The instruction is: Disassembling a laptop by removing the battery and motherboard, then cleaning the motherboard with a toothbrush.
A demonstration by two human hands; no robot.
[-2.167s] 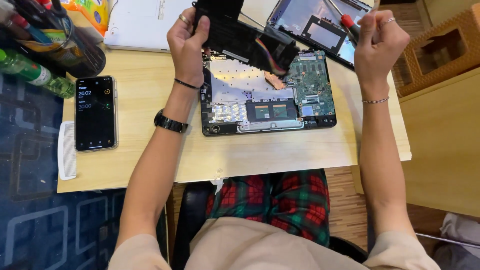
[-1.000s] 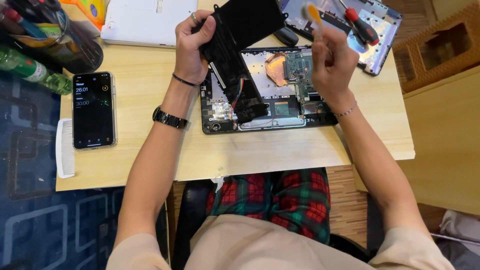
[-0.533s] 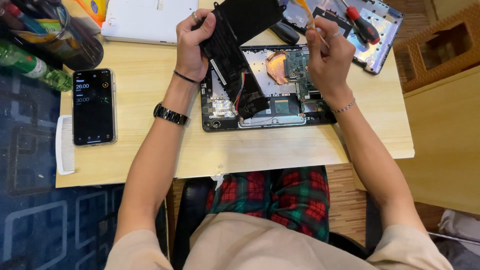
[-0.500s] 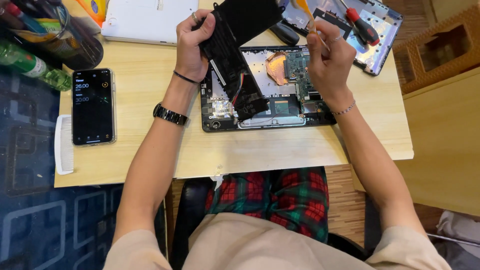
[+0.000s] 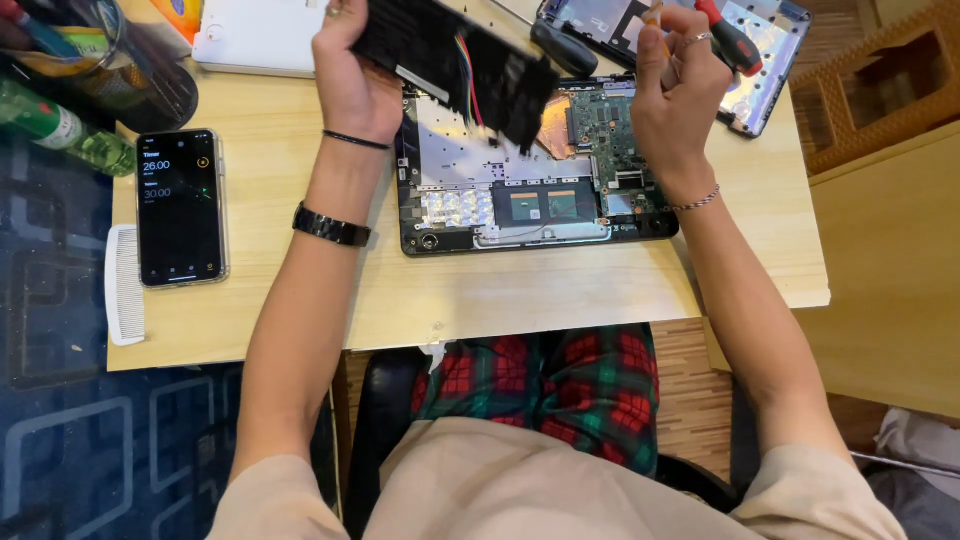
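The pale wooden desk (image 5: 560, 290) carries everything I work on, and in the middle of it lies the opened black laptop base (image 5: 535, 175), underside up, its cover already off. That cover, a silvery grey bottom panel (image 5: 775, 60), rests at the far right of the desk, inner face up. Inside the base I see the bare metal of the keyboard back, the green circuit board (image 5: 608, 125) at the right and a copper-coloured cooling plate beside it, so the opening-up looks done.

The long flat black battery pack (image 5: 450, 55) is out of its bay and raised over the far edge of the base, tilted. My left hand (image 5: 355, 75) is closed around its left end. A bundle of coloured wires (image 5: 470, 85) hangs from the pack down towards the base (whether its plug is free of the board I cannot tell), so I judge the battery lifted but perhaps not yet fully detached.

My right hand (image 5: 675, 95) is up over the circuit board, curled loosely with the fingertips pinched on something small and orange (image 5: 653, 15), too small to identify. A red-and-black screwdriver (image 5: 730, 40) lies on the bottom panel just behind that hand.

Off to the left sit a dark smartphone with a lit screen (image 5: 180, 205), a white comb (image 5: 123, 285) at the desk's edge, and a flat white device (image 5: 265, 35) at the far side.
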